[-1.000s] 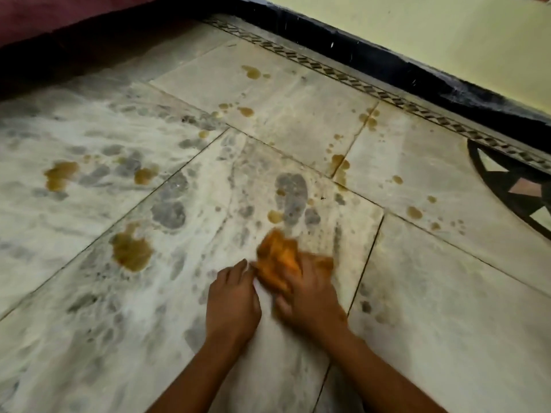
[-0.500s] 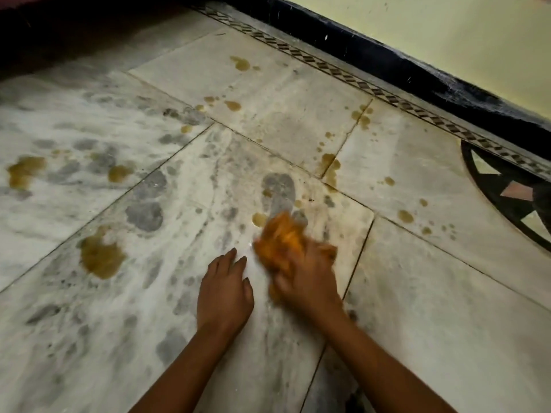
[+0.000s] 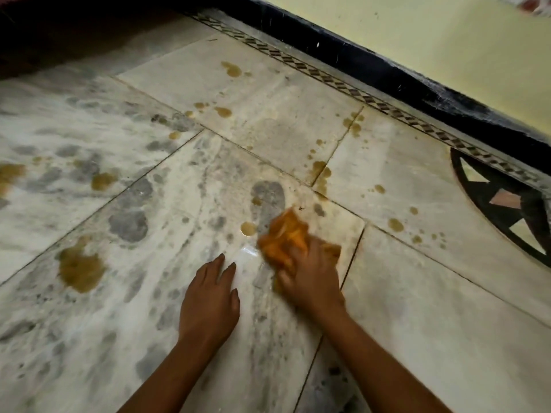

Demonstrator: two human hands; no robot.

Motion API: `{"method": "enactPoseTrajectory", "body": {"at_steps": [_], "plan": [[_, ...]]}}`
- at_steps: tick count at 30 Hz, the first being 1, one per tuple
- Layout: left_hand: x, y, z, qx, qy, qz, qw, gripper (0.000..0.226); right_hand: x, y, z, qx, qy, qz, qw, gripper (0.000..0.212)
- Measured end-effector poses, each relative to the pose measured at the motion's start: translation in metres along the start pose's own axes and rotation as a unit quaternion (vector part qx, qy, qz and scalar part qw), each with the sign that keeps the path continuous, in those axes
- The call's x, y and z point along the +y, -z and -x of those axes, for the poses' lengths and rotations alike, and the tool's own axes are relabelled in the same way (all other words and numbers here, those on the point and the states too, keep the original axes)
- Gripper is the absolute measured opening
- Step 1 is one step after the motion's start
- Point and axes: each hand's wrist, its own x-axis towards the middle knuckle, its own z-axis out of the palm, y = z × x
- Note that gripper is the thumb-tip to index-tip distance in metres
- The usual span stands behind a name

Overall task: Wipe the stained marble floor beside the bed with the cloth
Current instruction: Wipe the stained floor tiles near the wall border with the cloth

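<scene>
Cloth, orange and crumpled (image 3: 284, 238), sits bunched under your right hand (image 3: 311, 277), which is closed over its near part and presses it to the pale grey-veined marble floor (image 3: 417, 308); both are blurred. Your left hand (image 3: 208, 305) lies flat on the same slab just left of it, fingers together and pointing away, holding nothing. A small round brown spot (image 3: 248, 228) sits just left of the cloth's far edge, close but apart. Wet sheen shows between the two hands. A larger brown stain (image 3: 79, 268) lies well to the left; smaller brown drops (image 3: 322, 171) scatter across the far slabs. A dark patterned border strip (image 3: 328, 76) and black skirting run along the far yellow wall (image 3: 447, 49). A black inlaid floor motif (image 3: 504, 210) is at far right.
</scene>
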Motion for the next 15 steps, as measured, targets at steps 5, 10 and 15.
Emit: {"method": "enactPoseTrajectory", "body": {"at_steps": [5,10,15], "plan": [[-0.004,-0.009,0.001,0.033,-0.01,-0.01,0.999,0.042,0.092,0.025,0.082,0.007,-0.029,0.009,1.0,0.049],[0.004,-0.01,0.001,0.046,0.007,-0.007,0.999,0.046,0.138,0.032,-0.02,0.084,-0.28,0.037,0.956,0.049],[-0.001,-0.008,-0.004,0.056,-0.009,-0.005,0.998,0.05,0.042,0.002,-0.073,0.055,-0.133,0.016,0.989,0.052]]}}
